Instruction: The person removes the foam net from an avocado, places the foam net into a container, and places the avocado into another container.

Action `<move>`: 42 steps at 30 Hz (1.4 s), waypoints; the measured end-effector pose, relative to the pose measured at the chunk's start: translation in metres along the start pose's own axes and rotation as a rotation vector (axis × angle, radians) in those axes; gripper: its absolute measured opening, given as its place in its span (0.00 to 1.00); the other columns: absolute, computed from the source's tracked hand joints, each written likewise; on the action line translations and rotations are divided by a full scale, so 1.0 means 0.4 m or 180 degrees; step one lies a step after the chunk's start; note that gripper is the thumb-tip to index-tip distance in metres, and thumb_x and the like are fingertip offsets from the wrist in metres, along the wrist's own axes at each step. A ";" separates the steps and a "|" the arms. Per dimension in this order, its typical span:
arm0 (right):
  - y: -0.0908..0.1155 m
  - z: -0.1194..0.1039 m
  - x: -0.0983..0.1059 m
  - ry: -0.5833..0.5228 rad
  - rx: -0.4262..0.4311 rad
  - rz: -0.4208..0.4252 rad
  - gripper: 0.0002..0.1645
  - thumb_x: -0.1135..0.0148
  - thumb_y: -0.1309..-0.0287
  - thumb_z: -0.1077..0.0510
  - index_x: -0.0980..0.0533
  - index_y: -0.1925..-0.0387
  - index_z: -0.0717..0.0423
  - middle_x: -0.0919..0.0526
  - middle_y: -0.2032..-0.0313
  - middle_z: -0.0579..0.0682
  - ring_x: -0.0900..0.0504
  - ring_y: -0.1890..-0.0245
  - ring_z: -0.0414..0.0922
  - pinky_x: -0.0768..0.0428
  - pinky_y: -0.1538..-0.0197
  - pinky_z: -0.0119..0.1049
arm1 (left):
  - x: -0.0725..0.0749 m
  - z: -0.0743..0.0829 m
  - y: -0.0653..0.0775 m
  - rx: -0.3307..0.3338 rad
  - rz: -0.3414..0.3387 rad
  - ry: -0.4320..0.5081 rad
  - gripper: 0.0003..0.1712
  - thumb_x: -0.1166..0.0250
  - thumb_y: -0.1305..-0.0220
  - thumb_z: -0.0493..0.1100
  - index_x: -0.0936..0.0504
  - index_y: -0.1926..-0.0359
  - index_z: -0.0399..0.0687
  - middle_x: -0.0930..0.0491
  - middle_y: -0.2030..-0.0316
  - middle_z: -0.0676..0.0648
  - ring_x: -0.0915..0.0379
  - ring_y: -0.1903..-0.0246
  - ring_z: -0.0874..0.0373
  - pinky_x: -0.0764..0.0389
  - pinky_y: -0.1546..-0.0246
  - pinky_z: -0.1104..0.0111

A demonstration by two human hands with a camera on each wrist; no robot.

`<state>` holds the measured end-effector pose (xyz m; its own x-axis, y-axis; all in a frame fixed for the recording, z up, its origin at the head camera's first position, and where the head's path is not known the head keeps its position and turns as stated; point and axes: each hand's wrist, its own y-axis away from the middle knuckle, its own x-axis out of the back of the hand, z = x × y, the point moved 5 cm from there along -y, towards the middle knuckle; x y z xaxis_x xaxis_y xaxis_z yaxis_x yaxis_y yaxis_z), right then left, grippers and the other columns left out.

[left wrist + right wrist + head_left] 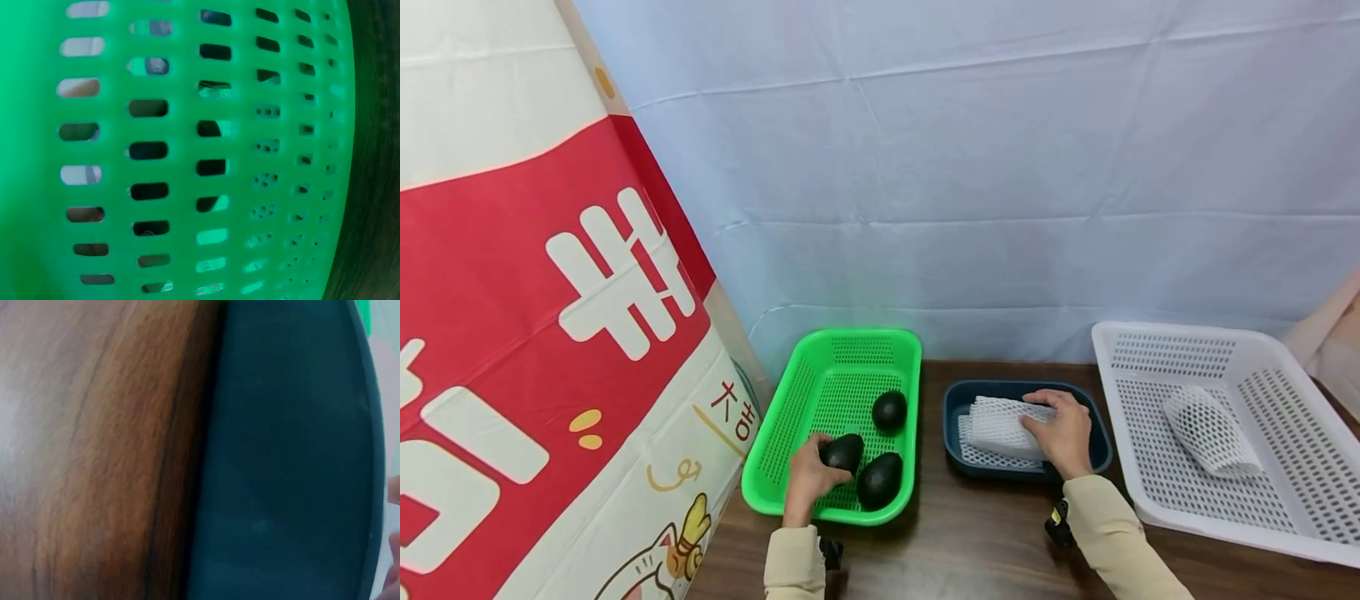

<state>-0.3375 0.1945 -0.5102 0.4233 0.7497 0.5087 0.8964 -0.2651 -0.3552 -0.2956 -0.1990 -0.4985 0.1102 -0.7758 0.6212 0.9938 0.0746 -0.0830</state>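
Observation:
In the head view my left hand (811,479) grips a dark, egg-shaped avocado (844,456) inside a green basket (787,417). Two more avocados lie in it: one by the right wall (890,412), another near the front right corner (880,483). My right hand (1066,435) is over a dark blue tray (1000,475), thumb and fingers pinching the right end of a white foam net sleeve (1000,421) on a small stack. The basket's slotted wall (112,156) fills the left wrist view and hides that hand. In the right wrist view only fingertips (394,490) show past the tray's side.
At right stands a white basket (1123,425) holding a dark fruit wrapped in a foam net (1213,433). All containers sit on a brown wooden table (955,542). A pale cloth (970,167) hangs behind, and a printed red and white cloth (512,250) hangs at left.

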 end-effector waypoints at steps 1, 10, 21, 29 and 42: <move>-0.001 0.000 -0.001 -0.0008 -0.0005 -0.0002 0.15 0.26 0.54 0.67 0.16 0.60 0.62 0.21 0.52 0.62 0.29 0.50 0.60 0.36 0.47 0.57 | 0.000 -0.001 0.000 0.0000 -0.0003 -0.0049 0.34 0.22 0.61 0.31 0.24 0.49 0.32 0.24 0.56 0.34 0.28 0.59 0.39 0.23 0.62 0.49; 0.000 0.026 -0.038 -0.0177 -0.0641 -0.0842 0.22 0.28 0.46 0.57 0.20 0.50 0.60 0.22 0.47 0.64 0.27 0.46 0.59 0.29 0.44 0.57 | -0.009 -0.009 -0.006 0.0109 -0.0154 -0.0260 0.34 0.21 0.64 0.31 0.24 0.51 0.34 0.23 0.58 0.35 0.27 0.62 0.39 0.23 0.65 0.50; 0.013 0.044 -0.081 -0.0041 -0.0456 -0.1675 0.27 0.23 0.55 0.61 0.21 0.51 0.66 0.23 0.49 0.66 0.27 0.49 0.62 0.27 0.47 0.57 | -0.025 -0.008 0.003 0.0157 -0.0168 -0.0599 0.35 0.18 0.68 0.31 0.24 0.54 0.34 0.23 0.62 0.35 0.27 0.63 0.38 0.23 0.66 0.49; 0.008 0.053 -0.090 0.0047 -0.0459 -0.1635 0.27 0.22 0.58 0.62 0.20 0.53 0.65 0.21 0.51 0.65 0.25 0.52 0.59 0.25 0.50 0.55 | -0.029 -0.013 0.001 0.0256 -0.0148 -0.0574 0.37 0.17 0.70 0.32 0.25 0.53 0.34 0.23 0.62 0.35 0.27 0.63 0.39 0.22 0.66 0.49; 0.010 0.040 -0.091 0.0136 -0.0267 -0.1604 0.31 0.22 0.59 0.62 0.23 0.52 0.68 0.21 0.55 0.65 0.25 0.52 0.61 0.26 0.50 0.56 | -0.017 -0.004 0.002 0.0069 -0.0259 -0.0202 0.34 0.22 0.57 0.33 0.22 0.46 0.30 0.24 0.50 0.30 0.28 0.53 0.33 0.23 0.57 0.46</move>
<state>-0.3515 0.1758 -0.5427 -0.0607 0.7720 0.6327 0.9973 0.0738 0.0056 -0.2956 -0.1947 -0.5039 0.0293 -0.7387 0.6734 0.9995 0.0271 -0.0138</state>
